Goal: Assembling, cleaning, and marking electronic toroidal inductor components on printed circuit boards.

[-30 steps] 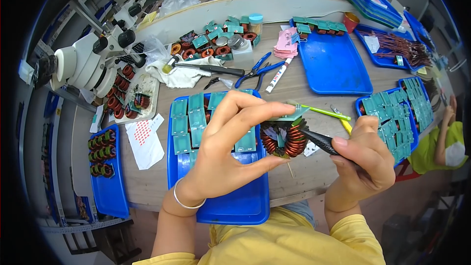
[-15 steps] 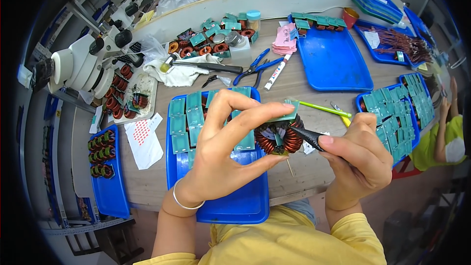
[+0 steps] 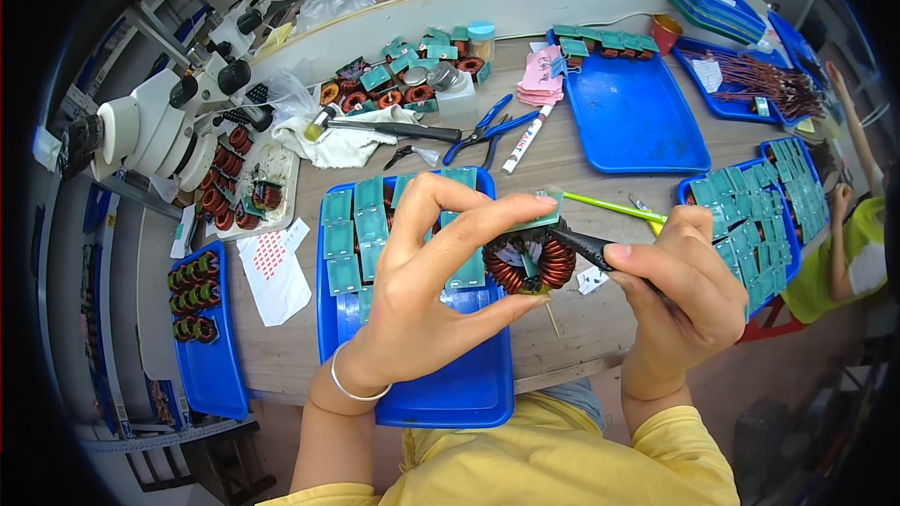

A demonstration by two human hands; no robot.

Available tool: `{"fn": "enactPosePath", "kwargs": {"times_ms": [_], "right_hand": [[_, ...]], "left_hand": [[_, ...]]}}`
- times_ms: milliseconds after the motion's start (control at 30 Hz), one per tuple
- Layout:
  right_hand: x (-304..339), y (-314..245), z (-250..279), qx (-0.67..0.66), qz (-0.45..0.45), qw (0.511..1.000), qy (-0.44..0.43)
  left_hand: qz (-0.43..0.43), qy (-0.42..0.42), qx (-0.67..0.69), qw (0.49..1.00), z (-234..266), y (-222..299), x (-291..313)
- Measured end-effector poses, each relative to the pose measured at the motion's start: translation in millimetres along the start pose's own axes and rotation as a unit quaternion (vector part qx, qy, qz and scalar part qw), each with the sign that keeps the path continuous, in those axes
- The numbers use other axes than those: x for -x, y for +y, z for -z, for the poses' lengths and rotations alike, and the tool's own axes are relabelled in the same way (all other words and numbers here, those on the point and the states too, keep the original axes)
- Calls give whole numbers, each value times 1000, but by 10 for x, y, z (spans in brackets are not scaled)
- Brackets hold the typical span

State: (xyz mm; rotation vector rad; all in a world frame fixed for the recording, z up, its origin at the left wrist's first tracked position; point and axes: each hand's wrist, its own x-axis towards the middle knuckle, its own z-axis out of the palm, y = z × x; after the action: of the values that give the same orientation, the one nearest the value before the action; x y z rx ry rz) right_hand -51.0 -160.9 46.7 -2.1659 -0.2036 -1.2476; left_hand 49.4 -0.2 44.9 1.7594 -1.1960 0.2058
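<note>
My left hand [image 3: 417,295] pinches a copper-wound toroidal coil [image 3: 560,265] with a small green circuit board [image 3: 544,213] along its upper edge. The index finger lies on the board and the thumb presses from below. My right hand [image 3: 682,305] is closed around black tweezers [image 3: 589,249], their narrow end against the coil's upper right side. The tips are hard to make out among the dark windings. Beneath my left hand is a blue tray [image 3: 455,401] with rows of green-topped coils [image 3: 372,222].
Behind lie blue-handled pliers [image 3: 487,131], a white marker [image 3: 528,141], a hammer [image 3: 412,128] and another blue tray [image 3: 637,122]. A microscope [image 3: 155,122] stands at left. More green-topped coils [image 3: 745,225] fill a right-hand tray. A co-worker in a yellow-green top [image 3: 848,258] is at far right.
The tweezers have shifted slightly up and left on the coil, and my right hand has moved a little left with them. At far right, the co-worker's arm has risen.
</note>
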Motion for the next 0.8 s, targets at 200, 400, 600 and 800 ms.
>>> {"fn": "enactPosePath", "kwargs": {"times_ms": [200,400,600,800], "right_hand": [[-3,9,11,4,-2,1000,-1],[-12,-4,18,-8,-1,1000,-5],[-7,11,-16,-5,-2,1000,14],[-16,-13,24,-15,0,1000,-14]], "left_hand": [[1,-4,3,1000,6,14,-7],[8,0,20,1000,-3,14,1],[9,-4,19,1000,6,15,-2],[19,-5,30,999,5,29,-4]]}}
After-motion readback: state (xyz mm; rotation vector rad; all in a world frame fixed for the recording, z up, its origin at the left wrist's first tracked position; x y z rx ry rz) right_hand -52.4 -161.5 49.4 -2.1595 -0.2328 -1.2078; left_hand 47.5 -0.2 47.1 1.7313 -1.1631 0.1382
